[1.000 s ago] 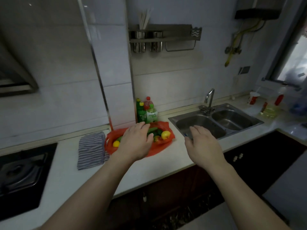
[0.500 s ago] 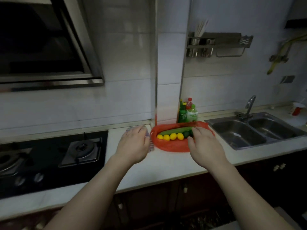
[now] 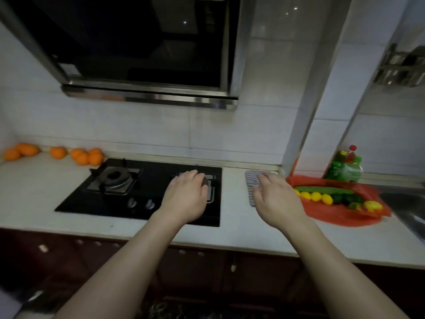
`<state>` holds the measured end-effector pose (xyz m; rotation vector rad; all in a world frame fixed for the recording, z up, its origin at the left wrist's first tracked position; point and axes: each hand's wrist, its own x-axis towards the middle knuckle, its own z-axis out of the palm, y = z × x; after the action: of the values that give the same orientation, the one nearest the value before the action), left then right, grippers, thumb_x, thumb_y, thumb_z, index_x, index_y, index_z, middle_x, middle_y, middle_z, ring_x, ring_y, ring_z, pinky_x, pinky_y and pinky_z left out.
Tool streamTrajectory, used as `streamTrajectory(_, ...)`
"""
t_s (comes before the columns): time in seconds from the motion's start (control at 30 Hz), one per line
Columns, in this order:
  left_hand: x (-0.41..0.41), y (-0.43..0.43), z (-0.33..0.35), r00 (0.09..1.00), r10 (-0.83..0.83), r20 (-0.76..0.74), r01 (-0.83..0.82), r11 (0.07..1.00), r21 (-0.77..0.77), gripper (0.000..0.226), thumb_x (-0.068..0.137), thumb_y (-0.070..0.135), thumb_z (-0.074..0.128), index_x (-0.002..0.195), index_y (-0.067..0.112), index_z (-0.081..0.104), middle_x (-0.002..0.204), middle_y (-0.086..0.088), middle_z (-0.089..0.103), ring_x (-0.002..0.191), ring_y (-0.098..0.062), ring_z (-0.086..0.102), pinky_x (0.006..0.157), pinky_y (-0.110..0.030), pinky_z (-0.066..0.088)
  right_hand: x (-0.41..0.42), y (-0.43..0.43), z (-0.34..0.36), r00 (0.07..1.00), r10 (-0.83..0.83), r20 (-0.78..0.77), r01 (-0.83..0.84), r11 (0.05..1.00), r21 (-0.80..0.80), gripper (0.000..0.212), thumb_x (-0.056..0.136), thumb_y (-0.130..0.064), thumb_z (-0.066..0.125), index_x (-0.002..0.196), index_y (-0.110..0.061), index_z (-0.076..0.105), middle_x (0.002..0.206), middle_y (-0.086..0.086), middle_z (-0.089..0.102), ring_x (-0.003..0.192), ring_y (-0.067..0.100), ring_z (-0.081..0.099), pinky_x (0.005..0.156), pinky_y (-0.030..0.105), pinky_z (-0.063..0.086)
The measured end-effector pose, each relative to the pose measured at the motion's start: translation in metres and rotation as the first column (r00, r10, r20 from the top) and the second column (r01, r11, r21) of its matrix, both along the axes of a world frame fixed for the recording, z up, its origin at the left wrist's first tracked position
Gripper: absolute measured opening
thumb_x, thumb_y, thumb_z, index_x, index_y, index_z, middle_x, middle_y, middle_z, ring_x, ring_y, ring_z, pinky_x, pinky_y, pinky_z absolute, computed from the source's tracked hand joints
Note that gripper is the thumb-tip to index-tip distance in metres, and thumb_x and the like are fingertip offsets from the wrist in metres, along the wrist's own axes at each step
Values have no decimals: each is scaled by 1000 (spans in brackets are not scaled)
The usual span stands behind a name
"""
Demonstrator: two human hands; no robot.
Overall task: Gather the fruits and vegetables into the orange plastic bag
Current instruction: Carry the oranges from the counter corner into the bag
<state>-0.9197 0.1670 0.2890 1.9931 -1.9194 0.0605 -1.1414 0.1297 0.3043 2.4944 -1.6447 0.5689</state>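
Reaching forward palm down with nothing in either, a person's left hand [image 3: 185, 196] hangs above the right burner of the black gas hob [image 3: 158, 168], while the right hand [image 3: 276, 201] hovers over a striped cloth [image 3: 251, 180] on the white counter [image 3: 34, 192]. The fingers of both are loose and slightly spread. Just right of the cloth lies the orange plastic bag [image 3: 340, 217], spread open, with a long cucumber [image 3: 322, 189], a row of small yellow fruits [image 3: 315, 196] and dark green vegetables [image 3: 349, 199] lying on it. Several oranges [image 3: 57, 152] sit well apart at the counter's far left, against the tiled wall. Green bottles [image 3: 345, 168] stand behind the bag.
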Motion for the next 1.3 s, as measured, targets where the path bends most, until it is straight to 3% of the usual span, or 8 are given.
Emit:
streamTrajectory(0.13,47,0,-3,997,77,-17,-77,997,11,44,100,34,35,138,15,47,144,-5,45,134,-21,38,113,-39,28,46,-19,-6,998,57,-23,-57,998,21,45,98,-35,36,134,-10,48,137,6,49,127,23,40,104,32,23)
streamTrajectory(0.33,113,-23,-9,990,143,5,-143,989,24,48,101,35,32,145,17,40,152,-4,37,141,-19,30,117,-37,21,114,-62,-20,991,137,9,-137,988,65,47,98,-34,36,137,-9,44,139,7,47,129,24,38,108,33,25)
streamTrajectory(0.57,194,-74,-12,982,189,20,-190,981,48,48,101,36,34,145,18,39,151,-4,37,140,-19,31,117,-35,21,198,-130,-26,984,174,27,-176,981,78,45,97,-34,39,133,-10,48,135,8,50,125,27,41,104,35,30)
streamTrajectory(0.8,271,-101,-11,969,245,16,-246,967,61,47,100,34,35,142,15,44,148,-7,42,137,-21,35,115,-36,25,282,-173,-24,966,257,16,-258,961,103,46,98,-32,39,135,-6,46,138,11,48,128,28,39,108,33,26)
streamTrajectory(0.9,305,-96,-10,959,282,18,-282,959,35,43,100,31,38,136,12,51,139,-9,50,130,-23,43,110,-35,30,321,-177,-22,951,308,8,-307,945,109,47,98,-33,38,137,-6,45,139,11,47,129,28,38,108,33,26)
streamTrajectory(1.1,395,-71,-16,935,354,-22,-353,934,50,54,96,40,29,140,15,46,145,-8,45,134,-25,39,113,-36,30,415,-159,-21,932,362,16,-362,925,117,54,97,-39,31,139,-7,43,142,11,45,131,28,38,108,34,30)
streamTrajectory(1.2,440,-53,-15,935,354,-26,-353,935,33,52,97,39,29,139,14,47,142,-9,48,131,-25,42,111,-36,31,460,-142,-22,936,353,2,-351,930,109,49,98,-35,37,139,-8,43,142,9,45,131,27,37,108,34,29)
streamTrajectory(1.3,493,-30,-17,941,340,-10,-340,941,4,68,87,46,15,132,12,53,133,-11,54,125,-27,47,106,-38,36,511,-117,-26,939,343,-4,-341,936,92,48,97,-34,38,135,-5,48,137,13,50,126,30,42,107,36,30)
